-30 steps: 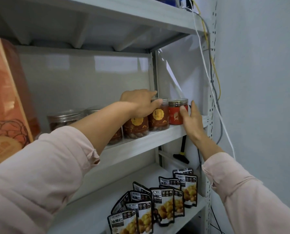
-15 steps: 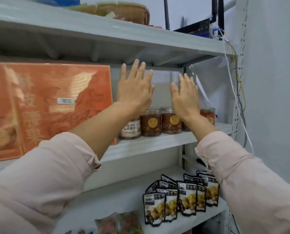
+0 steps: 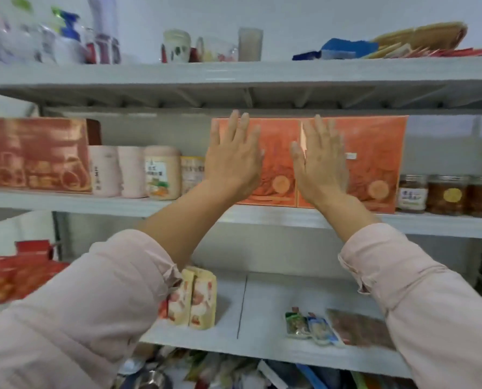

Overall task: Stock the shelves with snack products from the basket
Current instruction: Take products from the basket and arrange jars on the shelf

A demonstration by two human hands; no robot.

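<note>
Red print on carton (image 3: 35,155) at 9 o'clock on middle shelf (image 3: 262,217), pink canisters (image 3: 105,171) just beside it. Next, left hand (image 3: 234,161) flat, fingers straight, holding nothing, in front of left orange box (image 3: 279,136). Then right hand (image 3: 321,167) likewise flat and empty, in front of right orange box (image 3: 374,153). Contact with boxes: cannot tell. At 3 o'clock, snack jars (image 3: 444,193). At 6 o'clock, jumble of packets (image 3: 206,372), possibly basket; unsure. Risk: uneven push skews upright boxes, right one shoves jars; too hard, boxes tip backward.
</note>
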